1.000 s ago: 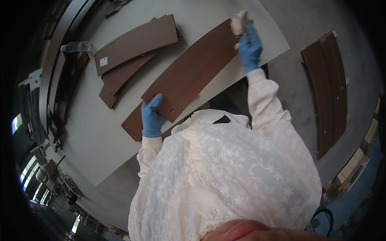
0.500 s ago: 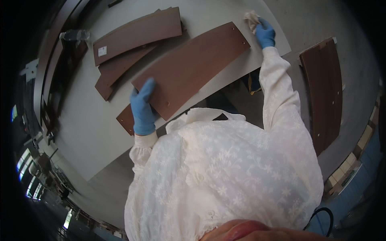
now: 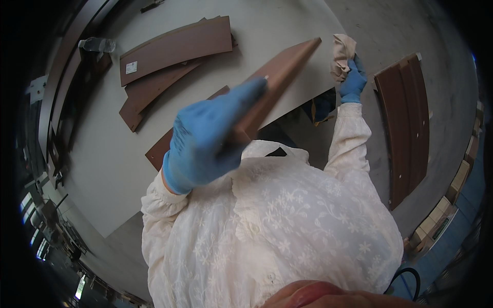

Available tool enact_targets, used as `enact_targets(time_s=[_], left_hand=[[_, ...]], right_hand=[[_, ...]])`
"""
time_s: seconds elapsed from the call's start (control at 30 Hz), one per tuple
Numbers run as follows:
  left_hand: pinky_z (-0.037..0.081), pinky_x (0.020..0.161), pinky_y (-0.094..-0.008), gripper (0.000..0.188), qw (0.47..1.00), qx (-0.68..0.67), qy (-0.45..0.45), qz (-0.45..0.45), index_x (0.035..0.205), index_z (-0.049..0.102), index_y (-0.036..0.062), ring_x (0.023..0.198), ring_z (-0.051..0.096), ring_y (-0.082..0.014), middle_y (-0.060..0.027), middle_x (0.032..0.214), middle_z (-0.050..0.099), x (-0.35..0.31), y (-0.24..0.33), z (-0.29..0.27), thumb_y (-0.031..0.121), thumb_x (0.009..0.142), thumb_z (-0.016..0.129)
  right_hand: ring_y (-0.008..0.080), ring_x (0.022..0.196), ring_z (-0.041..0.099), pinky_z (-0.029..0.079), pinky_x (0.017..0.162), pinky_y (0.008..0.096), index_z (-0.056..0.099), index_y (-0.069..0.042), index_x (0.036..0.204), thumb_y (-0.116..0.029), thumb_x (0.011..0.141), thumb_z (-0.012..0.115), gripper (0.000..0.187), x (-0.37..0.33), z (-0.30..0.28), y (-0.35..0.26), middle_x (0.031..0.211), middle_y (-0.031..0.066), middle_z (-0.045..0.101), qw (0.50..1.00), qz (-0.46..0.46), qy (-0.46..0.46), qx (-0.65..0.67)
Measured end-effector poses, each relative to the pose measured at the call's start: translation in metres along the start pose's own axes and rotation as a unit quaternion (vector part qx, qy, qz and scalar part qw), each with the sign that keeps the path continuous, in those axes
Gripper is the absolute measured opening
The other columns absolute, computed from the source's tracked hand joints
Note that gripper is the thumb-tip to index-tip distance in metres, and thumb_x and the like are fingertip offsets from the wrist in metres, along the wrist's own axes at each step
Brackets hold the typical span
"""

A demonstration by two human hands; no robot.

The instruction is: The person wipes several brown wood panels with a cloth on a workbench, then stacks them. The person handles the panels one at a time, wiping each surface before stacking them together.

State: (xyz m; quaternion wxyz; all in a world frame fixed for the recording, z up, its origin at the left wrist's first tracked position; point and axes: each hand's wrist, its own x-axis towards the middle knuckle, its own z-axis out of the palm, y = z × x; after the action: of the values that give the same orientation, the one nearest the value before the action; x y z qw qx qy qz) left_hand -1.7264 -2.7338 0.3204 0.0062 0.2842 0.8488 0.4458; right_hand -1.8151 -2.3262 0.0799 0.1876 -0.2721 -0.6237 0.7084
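Note:
My left hand (image 3: 208, 133), in a blue glove, grips the near end of a brown board (image 3: 287, 64) and has it lifted and tipped up on edge. The board's far end points away to the right, over the pale table (image 3: 108, 169). Its thumb and fingers are closed round the board, a little smeared by motion. My right hand (image 3: 353, 79), also gloved in blue, is closed on a crumpled beige cloth (image 3: 342, 54) just past the table's right edge, apart from the board. Another brown board (image 3: 160, 150) lies partly hidden behind my left hand.
Several curved brown boards (image 3: 177, 49) are stacked at the table's far left, the top one bearing a white label (image 3: 131, 67). A clear plastic bottle (image 3: 97, 45) lies beyond them. More brown boards (image 3: 405, 128) rest to the right, with cardboard boxes (image 3: 436, 218) farther off.
My left hand has taken hold of the board's near end and raised it from the table, turning it on edge. My right hand has come nearer with the cloth, off the table's corner.

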Motion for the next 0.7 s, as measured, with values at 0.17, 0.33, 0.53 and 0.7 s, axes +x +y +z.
enact_targets(time_s=[0.17, 0.33, 0.53, 0.7], left_hand=[[0.060, 0.095, -0.0442, 0.049, 0.962, 0.172, -0.096, 0.188, 0.129, 0.067, 0.0027, 0.111, 0.073, -0.0339, -0.0142, 0.124, 0.072, -0.013, -0.001, 0.012, 0.018, 0.084, 0.076], [0.059, 0.096, -0.0384, 0.039, 0.952, 0.219, -0.111, 0.183, 0.126, 0.067, 0.0062, 0.114, 0.070, -0.0273, -0.0113, 0.121, 0.071, -0.043, -0.018, 0.022, 0.014, 0.088, 0.071], [0.054, 0.106, -0.0375, 0.036, 0.923, 0.286, -0.157, 0.203, 0.123, 0.070, 0.0061, 0.119, 0.068, -0.0274, -0.0110, 0.125, 0.072, -0.077, -0.041, 0.034, 0.015, 0.088, 0.069], [0.054, 0.105, -0.0379, 0.035, 0.926, 0.291, -0.158, 0.183, 0.120, 0.072, 0.0058, 0.119, 0.069, -0.0274, -0.0111, 0.125, 0.072, -0.101, -0.056, 0.042, 0.013, 0.087, 0.069]], right_hand=[[0.0155, 0.101, 0.067, 0.056, 0.087, 0.0281, 0.060, 0.000, 0.142, -0.009, 0.102, 0.063, 0.041, -0.045, 0.013, -0.051, 0.130, 0.0084, 0.069, 0.995, -0.066, -0.062, -0.050], [0.0267, 0.121, 0.065, 0.052, 0.103, 0.0378, 0.063, -0.005, 0.139, -0.008, 0.097, 0.060, 0.042, -0.140, 0.062, -0.039, 0.140, 0.0142, 0.065, 0.846, -0.210, -0.465, -0.157], [0.0382, 0.134, 0.057, 0.042, 0.117, 0.0418, 0.065, 0.000, 0.132, -0.012, 0.095, 0.059, 0.039, -0.049, 0.095, 0.064, 0.144, 0.0206, 0.060, 0.757, -0.346, -0.320, -0.452], [0.0332, 0.129, 0.062, 0.048, 0.110, 0.0392, 0.067, -0.001, 0.129, -0.010, 0.096, 0.056, 0.036, 0.031, 0.058, 0.111, 0.138, 0.0217, 0.064, 0.820, -0.253, -0.295, -0.420]])
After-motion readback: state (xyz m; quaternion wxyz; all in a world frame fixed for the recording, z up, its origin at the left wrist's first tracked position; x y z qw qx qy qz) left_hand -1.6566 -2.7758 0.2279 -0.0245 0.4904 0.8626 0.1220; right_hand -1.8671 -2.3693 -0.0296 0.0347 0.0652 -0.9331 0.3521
